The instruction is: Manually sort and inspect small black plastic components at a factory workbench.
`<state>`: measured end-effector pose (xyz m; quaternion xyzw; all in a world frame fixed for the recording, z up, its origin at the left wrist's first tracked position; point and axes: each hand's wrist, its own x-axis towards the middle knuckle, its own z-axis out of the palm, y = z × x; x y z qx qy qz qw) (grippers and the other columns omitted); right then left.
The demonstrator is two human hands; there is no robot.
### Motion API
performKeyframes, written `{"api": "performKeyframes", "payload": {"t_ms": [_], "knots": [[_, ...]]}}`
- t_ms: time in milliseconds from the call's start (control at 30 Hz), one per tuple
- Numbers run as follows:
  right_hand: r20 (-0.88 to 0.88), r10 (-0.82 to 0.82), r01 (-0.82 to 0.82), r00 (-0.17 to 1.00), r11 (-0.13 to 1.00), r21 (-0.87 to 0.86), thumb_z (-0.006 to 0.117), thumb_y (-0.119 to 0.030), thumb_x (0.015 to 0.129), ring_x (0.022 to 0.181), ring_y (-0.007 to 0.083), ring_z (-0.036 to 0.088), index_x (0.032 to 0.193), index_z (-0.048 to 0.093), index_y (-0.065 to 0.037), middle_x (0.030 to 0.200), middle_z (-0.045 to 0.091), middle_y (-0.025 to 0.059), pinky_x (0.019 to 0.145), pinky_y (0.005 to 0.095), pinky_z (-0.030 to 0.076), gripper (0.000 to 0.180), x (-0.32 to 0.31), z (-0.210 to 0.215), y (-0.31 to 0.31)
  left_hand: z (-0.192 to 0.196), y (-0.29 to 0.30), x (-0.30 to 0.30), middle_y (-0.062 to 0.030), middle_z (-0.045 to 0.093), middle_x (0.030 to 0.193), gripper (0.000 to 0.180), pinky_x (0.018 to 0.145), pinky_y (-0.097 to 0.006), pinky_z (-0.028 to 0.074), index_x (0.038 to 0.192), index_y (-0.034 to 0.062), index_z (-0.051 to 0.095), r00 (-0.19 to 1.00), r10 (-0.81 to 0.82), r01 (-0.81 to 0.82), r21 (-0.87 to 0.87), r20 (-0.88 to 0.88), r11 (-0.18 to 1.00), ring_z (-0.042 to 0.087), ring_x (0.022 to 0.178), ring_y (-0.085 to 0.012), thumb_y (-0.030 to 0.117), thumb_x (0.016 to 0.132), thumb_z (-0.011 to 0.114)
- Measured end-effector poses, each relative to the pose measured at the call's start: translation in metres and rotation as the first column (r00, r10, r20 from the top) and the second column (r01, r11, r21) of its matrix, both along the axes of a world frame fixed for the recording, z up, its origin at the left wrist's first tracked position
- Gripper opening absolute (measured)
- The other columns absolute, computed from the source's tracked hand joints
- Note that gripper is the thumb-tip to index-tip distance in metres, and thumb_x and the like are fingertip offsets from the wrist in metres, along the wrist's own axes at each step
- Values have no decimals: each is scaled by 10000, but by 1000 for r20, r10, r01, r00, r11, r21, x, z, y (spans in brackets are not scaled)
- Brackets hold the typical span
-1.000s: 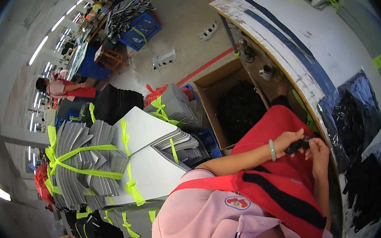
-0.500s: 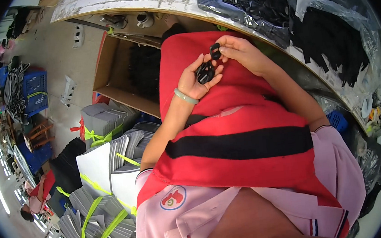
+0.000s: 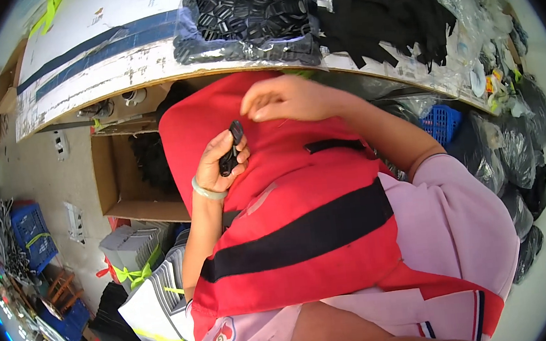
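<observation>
My left hand (image 3: 220, 166) is closed around a small black plastic buckle (image 3: 230, 149), held upright over the red cloth with a black stripe (image 3: 292, 234) on my lap. A pale bangle sits on that wrist. My right hand (image 3: 289, 100) hovers a little above and to the right of the buckle, fingers curled and apart, touching nothing I can make out. A short black strap piece (image 3: 331, 145) lies on the red cloth below my right forearm.
A white table edge (image 3: 112, 71) curves across the top, bearing a clear bag of black buckles (image 3: 245, 15) and a bag of black straps (image 3: 390, 18). Below it stands an open cardboard box (image 3: 123, 185). Bundled grey sheets tied with yellow-green tape (image 3: 145, 275) lie lower left; a blue basket (image 3: 443, 124) at right.
The view has swung from the floor to my lap. My right hand has let go of the buckle and lifted up to the right; my left hand still holds it.
</observation>
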<state>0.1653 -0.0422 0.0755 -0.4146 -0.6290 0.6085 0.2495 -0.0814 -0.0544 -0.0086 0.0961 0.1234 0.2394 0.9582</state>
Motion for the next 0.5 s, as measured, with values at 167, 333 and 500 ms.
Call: {"api": "performKeyframes", "payload": {"t_ms": [167,333,500], "knots": [[422,-576,161,700,704,692,629,-98,838,881,213,627,967,680,-98,908,656,62,773,314,497,138,122,16,15,-1,-2,3,-100,537,888,250,482,-275,505,1045,9,523,993,109,-116,-150,-55,982,538,789,-221,246,976,481],[614,-673,-110,412,633,767,643,-57,781,1061,258,536,1035,672,-165,1126,575,30,945,364,429,277,182,-14,24,1,1,6,-97,545,906,165,472,-244,488,997,3,550,993,72,-77,-49,-99,996,547,750,-188,160,950,540],[343,-784,-3,517,399,917,669,-140,816,941,232,577,971,707,-151,975,631,24,846,326,460,160,185,-13,47,7,-3,3,-66,540,889,131,427,-188,387,1016,9,544,951,164,-176,-19,-262,984,505,684,-122,124,953,542]]}}
